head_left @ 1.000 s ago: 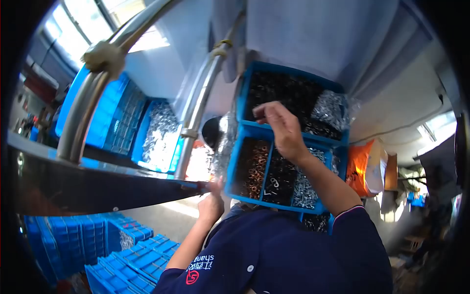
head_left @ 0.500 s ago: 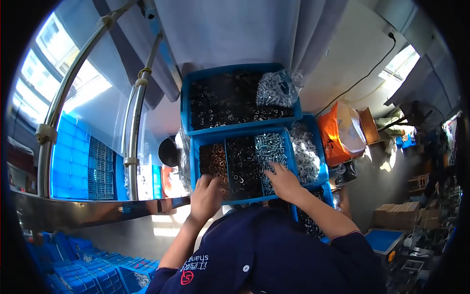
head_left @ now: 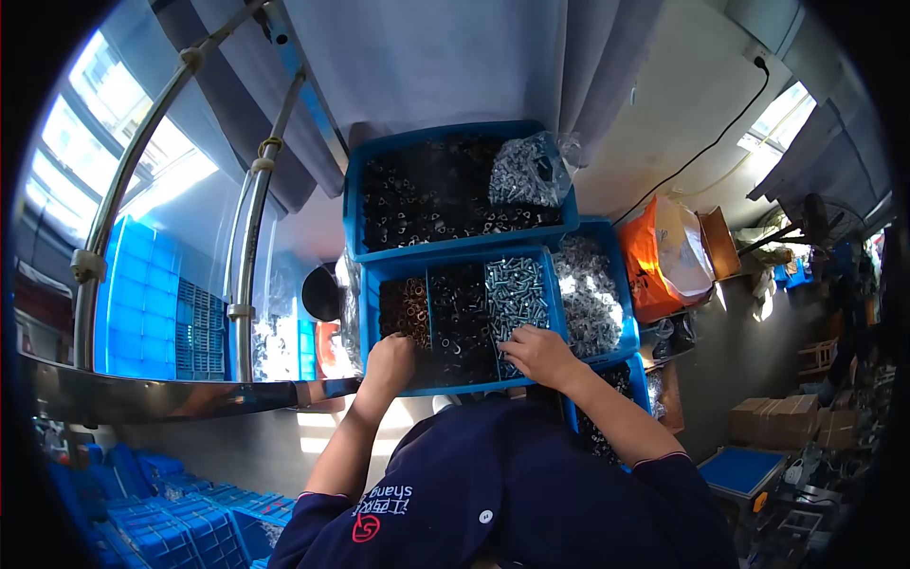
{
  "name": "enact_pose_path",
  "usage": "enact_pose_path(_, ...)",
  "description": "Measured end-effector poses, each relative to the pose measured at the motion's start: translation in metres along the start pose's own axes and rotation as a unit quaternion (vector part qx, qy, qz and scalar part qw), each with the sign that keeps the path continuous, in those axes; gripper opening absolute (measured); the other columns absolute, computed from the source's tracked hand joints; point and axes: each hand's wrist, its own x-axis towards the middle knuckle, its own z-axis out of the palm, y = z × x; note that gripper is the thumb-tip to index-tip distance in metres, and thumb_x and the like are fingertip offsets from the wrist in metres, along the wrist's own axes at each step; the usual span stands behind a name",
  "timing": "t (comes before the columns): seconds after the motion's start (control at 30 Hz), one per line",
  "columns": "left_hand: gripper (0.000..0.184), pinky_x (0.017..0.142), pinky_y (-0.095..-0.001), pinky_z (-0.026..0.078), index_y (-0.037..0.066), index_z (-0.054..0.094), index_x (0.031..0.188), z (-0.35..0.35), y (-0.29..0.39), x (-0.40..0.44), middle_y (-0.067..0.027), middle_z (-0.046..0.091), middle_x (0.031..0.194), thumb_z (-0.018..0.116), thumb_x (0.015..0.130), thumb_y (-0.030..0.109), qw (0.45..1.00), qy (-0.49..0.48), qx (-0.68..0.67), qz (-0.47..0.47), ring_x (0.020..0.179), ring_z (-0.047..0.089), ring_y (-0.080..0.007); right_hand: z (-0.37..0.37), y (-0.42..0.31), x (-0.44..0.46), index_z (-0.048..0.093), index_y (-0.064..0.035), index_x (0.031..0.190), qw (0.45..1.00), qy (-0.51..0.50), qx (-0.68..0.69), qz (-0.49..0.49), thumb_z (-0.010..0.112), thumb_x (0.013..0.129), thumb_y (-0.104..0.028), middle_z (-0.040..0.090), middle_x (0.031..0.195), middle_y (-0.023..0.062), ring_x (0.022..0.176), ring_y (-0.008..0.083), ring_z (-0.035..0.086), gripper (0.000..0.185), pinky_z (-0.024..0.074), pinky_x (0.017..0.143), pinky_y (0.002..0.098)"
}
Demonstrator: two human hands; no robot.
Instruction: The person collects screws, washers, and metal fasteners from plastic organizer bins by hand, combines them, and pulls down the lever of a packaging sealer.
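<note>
A blue divided bin (head_left: 464, 387) lies in front of me with copper-coloured rings (head_left: 415, 308) at left, small black parts (head_left: 458, 313) in the middle and silver screws (head_left: 515, 289) at right. My left hand (head_left: 391, 362) is closed at the near edge of the ring compartment; whatever its fingers hold is hidden. Over the near end of the screws, my right hand (head_left: 536, 355) has its fingers bent together, and I cannot make out anything in them. Behind stands a larger blue bin (head_left: 455, 248) of black parts with a clear bag of silver pieces (head_left: 524, 173) on them.
Another blue bin with bagged silver parts (head_left: 588, 294) is to the right, beside an orange bag (head_left: 652, 266). A metal-edged ledge (head_left: 190, 400) and upright metal tubes (head_left: 248, 247) stand at left. Blue crates (head_left: 180, 522) are stacked at the lower left.
Since one second ago, my right hand has moved from the rear bin to the screws, and my left from the ledge to the rings. Both hands' fingers have closed over the last half second.
</note>
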Motion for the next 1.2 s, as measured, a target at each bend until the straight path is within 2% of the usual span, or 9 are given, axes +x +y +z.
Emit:
enact_pose_path(0.3,0.014,0.07,-0.0399,0.052,0.0,0.07,0.089,-0.042,0.017,-0.017,-0.0156,0.068,0.082,0.06,0.083,0.007,0.987,0.078,-0.135,-0.032,0.075,0.065,-0.0311,-0.026,0.006,0.013,0.065,-0.0037,0.091,0.954,0.004,0.271,0.132,0.066,0.082,-0.012,0.059,0.075,0.0073,0.071,0.0237,0.06,0.012,0.0502,0.067,0.0355)
enact_pose_path(0.4,0.014,0.068,-0.0324,0.051,0.0,0.068,0.092,-0.054,0.025,-0.027,-0.0078,0.066,0.077,0.058,0.088,0.01,0.831,-0.004,-0.51,-0.221,0.073,0.065,-0.0217,-0.053,0.005,0.015,0.06,-0.0029,0.085,0.77,-0.032,0.575,0.274,0.058,0.086,-0.016,0.052,0.074,0.0019,0.069,0.0163,0.054,0.013,0.0471,0.063,0.0349)
enact_pose_path(0.5,0.013,0.063,-0.0285,0.048,-0.001,0.062,0.093,-0.059,0.029,-0.024,-0.0041,0.06,0.075,0.053,0.09,0.008,0.538,0.003,-0.788,-0.299,0.071,0.06,-0.0154,-0.053,0.022,0.009,0.054,-0.0042,0.079,0.372,-0.041,0.9,0.223,0.052,0.089,-0.025,0.046,0.075,0.0015,0.067,0.014,0.048,0.023,0.0444,0.06,0.0311)
enact_pose_path(0.53,0.011,0.059,-0.0253,0.045,0.0,0.06,0.091,-0.049,0.027,-0.022,-0.0057,0.059,0.076,0.052,0.089,0.007,0.495,0.009,-0.82,-0.285,0.067,0.057,-0.0126,-0.057,0.023,0.012,0.049,-0.0056,0.076,0.331,-0.055,0.913,0.234,0.047,0.089,-0.03,0.042,0.076,0.0011,0.066,0.0121,0.042,0.029,0.0398,0.053,0.0245)
enact_pose_path(0.63,0.014,0.057,-0.0245,0.043,0.0,0.061,0.092,-0.033,0.03,-0.008,-0.0033,0.058,0.072,0.052,0.089,0.01,0.596,-0.034,-0.766,-0.239,0.062,0.053,-0.0114,-0.079,0.048,0.033,0.05,-0.0046,0.075,0.315,-0.094,0.906,0.266,0.05,0.09,-0.032,0.043,0.078,0.0021,0.065,0.0117,0.041,0.032,0.0342,0.044,0.0213)
enact_pose_path(0.73,0.014,0.05,-0.028,0.041,0.006,0.067,0.088,-0.032,0.055,0.012,-0.0035,0.06,0.065,0.064,0.085,0.019,0.914,-0.029,-0.361,-0.186,0.056,0.057,-0.0161,-0.115,0.09,0.073,0.053,-0.009,0.07,0.542,-0.004,0.765,0.346,0.056,0.092,-0.038,0.046,0.063,-0.001,0.048,0.0081,0.036,0.037,0.0281,0.037,0.0214)
enact_pose_path(0.87,0.019,0.061,-0.0389,0.051,0.013,0.069,0.091,-0.025,0.068,0.026,-0.0103,0.068,0.081,0.069,0.078,0.027,0.993,-0.034,-0.016,-0.11,0.073,0.067,-0.0287,-0.128,0.192,0.14,0.065,0.0005,0.076,0.957,0.182,0.147,0.173,0.062,0.088,-0.03,0.062,0.065,0.0126,0.055,0.0227,0.058,0.033,0.0461,0.051,0.0373)
enact_pose_path(1.07,0.015,0.059,-0.0416,0.052,0.011,0.069,0.085,-0.037,0.082,0.035,-0.0102,0.067,0.079,0.066,0.077,0.023,0.989,-0.09,0.086,-0.077,0.075,0.067,-0.0285,-0.124,0.199,0.207,0.07,-0.0003,0.083,0.941,-0.077,-0.247,0.22,0.058,0.081,-0.012,0.069,0.09,0.0209,0.084,0.0359,0.067,0.017,0.0523,0.073,0.0466)
enact_pose_path(1.2,0.008,0.058,-0.0418,0.053,0.007,0.066,0.079,-0.032,0.087,0.033,-0.0103,0.066,0.078,0.063,0.076,0.014,0.983,-0.111,0.142,-0.031,0.073,0.068,-0.0287,-0.097,0.22,0.216,0.069,-0.0011,0.087,0.952,0.011,-0.23,0.202,0.058,0.08,-0.012,0.069,0.09,0.0206,0.085,0.0366,0.066,0.017,0.0529,0.074,0.0465)
